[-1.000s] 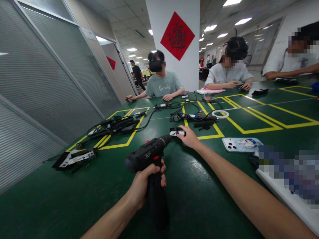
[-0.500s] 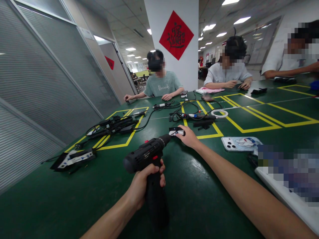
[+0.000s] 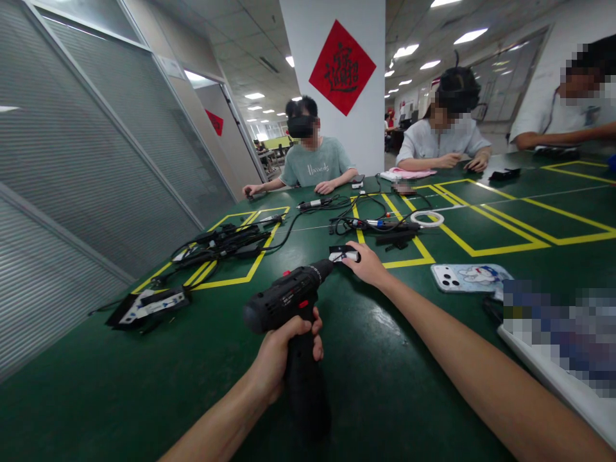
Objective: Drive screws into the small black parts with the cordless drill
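My left hand (image 3: 286, 350) is wrapped round the handle of a black cordless drill (image 3: 289, 295) with red buttons. The drill points forward and to the right, and its front end meets or nearly meets a small black-and-white part (image 3: 344, 256). With bent fingers, my right hand (image 3: 364, 264) grips that part from its right side, low over the green table (image 3: 385, 372). Whether a screw or bit sits between drill and part cannot be made out.
Black cables (image 3: 226, 242) lie heaped at left, near black-and-white strips (image 3: 149, 308). More cables and a white ring (image 3: 427, 219) lie ahead. A phone (image 3: 469, 278) and a white-edged object (image 3: 543, 366) are at right. Several people sit across the table.
The view has shifted slightly, so things sit a little further right. Both hands keep their hold on the drill and the small part.
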Demonstrator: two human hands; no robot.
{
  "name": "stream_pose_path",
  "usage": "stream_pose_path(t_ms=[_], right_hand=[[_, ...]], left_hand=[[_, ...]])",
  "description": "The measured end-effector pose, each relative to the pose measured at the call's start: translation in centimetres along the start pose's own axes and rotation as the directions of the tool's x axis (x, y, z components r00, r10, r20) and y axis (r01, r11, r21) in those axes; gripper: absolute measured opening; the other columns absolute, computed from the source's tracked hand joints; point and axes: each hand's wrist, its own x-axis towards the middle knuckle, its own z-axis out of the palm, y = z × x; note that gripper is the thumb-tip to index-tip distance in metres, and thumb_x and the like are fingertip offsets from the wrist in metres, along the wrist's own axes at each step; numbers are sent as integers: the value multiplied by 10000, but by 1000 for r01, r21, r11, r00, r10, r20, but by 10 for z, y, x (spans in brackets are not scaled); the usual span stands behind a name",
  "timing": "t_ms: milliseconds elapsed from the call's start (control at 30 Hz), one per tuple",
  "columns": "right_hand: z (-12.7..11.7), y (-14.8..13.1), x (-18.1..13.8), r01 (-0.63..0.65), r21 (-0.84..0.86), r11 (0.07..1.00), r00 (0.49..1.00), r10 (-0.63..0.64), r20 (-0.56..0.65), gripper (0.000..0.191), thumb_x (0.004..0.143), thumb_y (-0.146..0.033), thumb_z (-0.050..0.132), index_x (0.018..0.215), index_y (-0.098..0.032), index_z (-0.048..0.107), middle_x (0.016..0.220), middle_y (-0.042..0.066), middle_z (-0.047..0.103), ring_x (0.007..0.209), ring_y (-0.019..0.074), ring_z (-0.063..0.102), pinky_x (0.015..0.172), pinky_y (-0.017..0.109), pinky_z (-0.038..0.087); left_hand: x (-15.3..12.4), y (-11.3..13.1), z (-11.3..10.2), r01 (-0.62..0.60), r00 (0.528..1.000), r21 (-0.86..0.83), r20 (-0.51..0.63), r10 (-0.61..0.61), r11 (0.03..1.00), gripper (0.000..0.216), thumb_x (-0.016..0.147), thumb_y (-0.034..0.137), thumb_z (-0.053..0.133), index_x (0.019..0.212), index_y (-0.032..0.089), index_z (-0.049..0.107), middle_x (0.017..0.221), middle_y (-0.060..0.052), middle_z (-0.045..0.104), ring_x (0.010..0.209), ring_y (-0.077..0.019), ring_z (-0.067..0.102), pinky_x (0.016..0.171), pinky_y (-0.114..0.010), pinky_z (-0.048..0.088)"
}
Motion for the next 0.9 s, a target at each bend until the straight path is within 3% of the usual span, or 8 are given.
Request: stream_pose_path(t_ms=[267, 900], right_hand=[[0, 1, -1, 19, -9, 1000, 1000, -19, -7, 413, 777, -334, 598, 1171, -228, 532, 1080, 68, 558, 976, 191, 553, 902, 325, 408], [-1, -1, 0, 1, -4, 1000, 1000, -1, 1, 407, 772, -318, 598, 1164, -229, 534, 1088, 67, 563, 1010, 188, 544, 919, 323, 401]], left_hand=[[0, -2, -1, -2, 999, -49, 35, 3, 999, 157, 784, 209, 450, 925, 158, 498, 761, -1, 469, 514, -107, 505, 579, -294, 434], [0, -2, 0, -3, 1000, -27, 1, 3, 1000, 185, 779, 221, 465, 943, 152, 514, 774, -5, 481, 506, -102, 502, 567, -287, 431]])
